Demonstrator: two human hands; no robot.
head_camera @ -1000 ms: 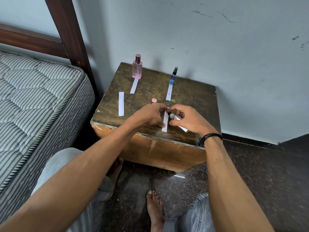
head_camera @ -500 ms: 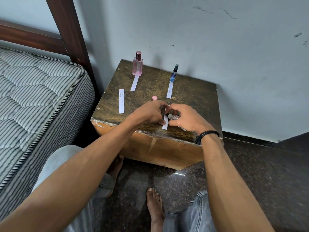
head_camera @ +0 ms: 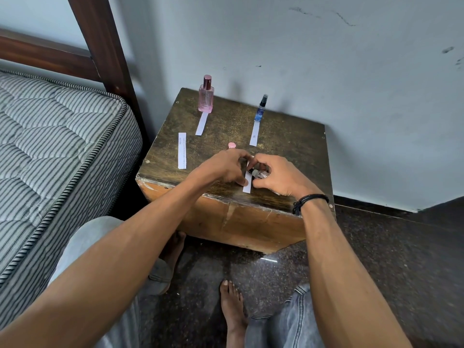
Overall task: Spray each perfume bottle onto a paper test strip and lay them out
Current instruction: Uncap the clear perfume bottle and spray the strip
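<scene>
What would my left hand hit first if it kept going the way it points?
Probably the small clear bottle held in your right hand: the left hand points rightward over the test strip, and the bottle's dark nozzle lies just beyond it. Depth is unclear; they may already touch.

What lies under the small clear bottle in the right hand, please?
A white paper strip lies on the wooden table beneath the clear bottle, which the right hand grips. Only its near end shows; the left hand and the bottle cover the rest.
</scene>
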